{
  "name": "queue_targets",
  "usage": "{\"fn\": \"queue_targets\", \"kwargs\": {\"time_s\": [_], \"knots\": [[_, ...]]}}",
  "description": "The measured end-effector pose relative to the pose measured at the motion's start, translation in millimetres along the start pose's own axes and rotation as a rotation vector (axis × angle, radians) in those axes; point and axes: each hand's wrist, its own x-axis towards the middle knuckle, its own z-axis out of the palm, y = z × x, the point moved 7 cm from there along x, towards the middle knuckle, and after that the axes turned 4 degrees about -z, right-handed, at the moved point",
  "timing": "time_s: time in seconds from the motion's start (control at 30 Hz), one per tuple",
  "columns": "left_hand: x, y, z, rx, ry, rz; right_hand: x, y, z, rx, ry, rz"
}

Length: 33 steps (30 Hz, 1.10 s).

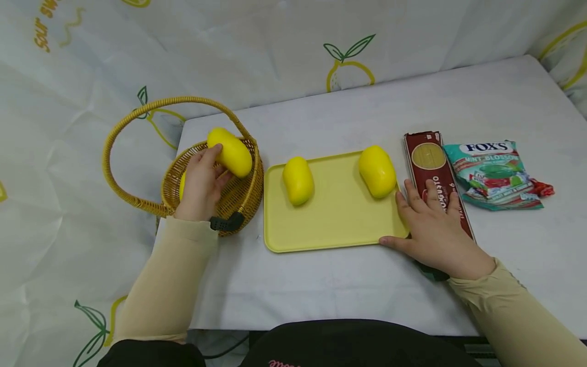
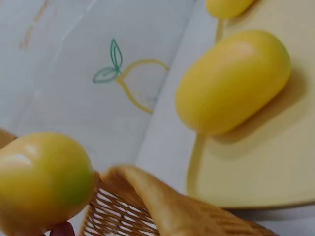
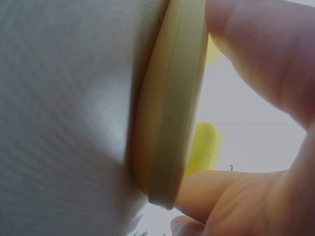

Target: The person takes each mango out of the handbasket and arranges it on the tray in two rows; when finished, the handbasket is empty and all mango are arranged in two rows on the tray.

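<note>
My left hand [image 1: 200, 184] holds a yellow mango [image 1: 232, 154] within the handle of a wicker basket [image 1: 254, 200], over its opening. Behind that hand, a sliver of another yellow fruit [image 1: 182, 184] shows inside the basket. Two more mangoes lie on a pale yellow tray [image 1: 337, 219]: one at the left [image 1: 298, 181], one near the far right corner [image 1: 377, 172]. With fingers spread, my right hand [image 1: 433, 234] touches the tray's near right corner and lies partly over a dark red packet [image 1: 431, 158]. The left wrist view shows the held mango [image 2: 44, 182] above the basket rim.
A teal bag of Fox's mints [image 1: 495, 176] lies right of the red packet, with a red-wrapped sweet [image 1: 542, 188] at its side. Something dark green pokes out under my right hand. The basket's tall handle [image 1: 107, 163] arches up at the left. A white cloth covers the table.
</note>
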Motion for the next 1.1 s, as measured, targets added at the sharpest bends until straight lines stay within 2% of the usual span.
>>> {"fn": "queue_targets", "kwargs": {"time_s": [0.13,0.27,0.43,0.63,0.83,1.0,1.1], "knots": [[-15.2,9.1,8.6,0.003,0.010,0.115,-0.8,-0.3,-0.7,0.001,0.003,-0.002],[-34.9,15.1,18.1,0.059,0.003,0.219,-1.4,0.0,-0.4,0.006,0.003,-0.001],[-61.0,11.0,36.1,0.114,-0.053,0.294,-1.7,0.4,-0.2,0.005,0.006,-0.004],[-83.1,-11.4,64.8,0.129,-0.165,0.267,-1.5,0.5,-0.1,0.007,0.005,-0.001],[-93.3,-48.8,96.9,0.163,-0.283,0.182,-2.2,0.5,0.7,0.000,-0.005,0.004],[-96.8,-82.0,122.2,0.233,-0.324,0.095,-2.6,0.3,0.2,0.003,-0.006,0.005],[-98.3,-99.2,132.6,0.321,-0.331,0.060,-2.5,-0.3,-0.5,0.011,-0.002,0.002]]}}
